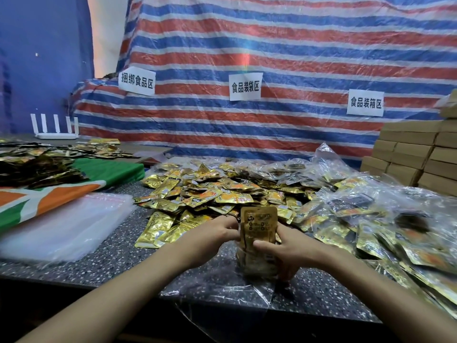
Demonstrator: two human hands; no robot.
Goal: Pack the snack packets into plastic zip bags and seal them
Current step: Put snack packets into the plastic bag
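A stack of gold snack packets (258, 226) stands upright at the table's front centre, its lower half inside a clear plastic zip bag (249, 283). My right hand (286, 248) grips the stack from the right, thumb across its front. My left hand (212, 233) holds it from the left, fingers curled behind the packets. A big loose heap of gold snack packets (210, 191) lies just behind my hands.
A pile of empty zip bags (64, 226) lies front left beside a green, orange and white cloth (49, 196). Filled clear bags (385, 219) are heaped on the right. Cardboard boxes (415, 154) stack at far right. A white router (55, 131) stands back left.
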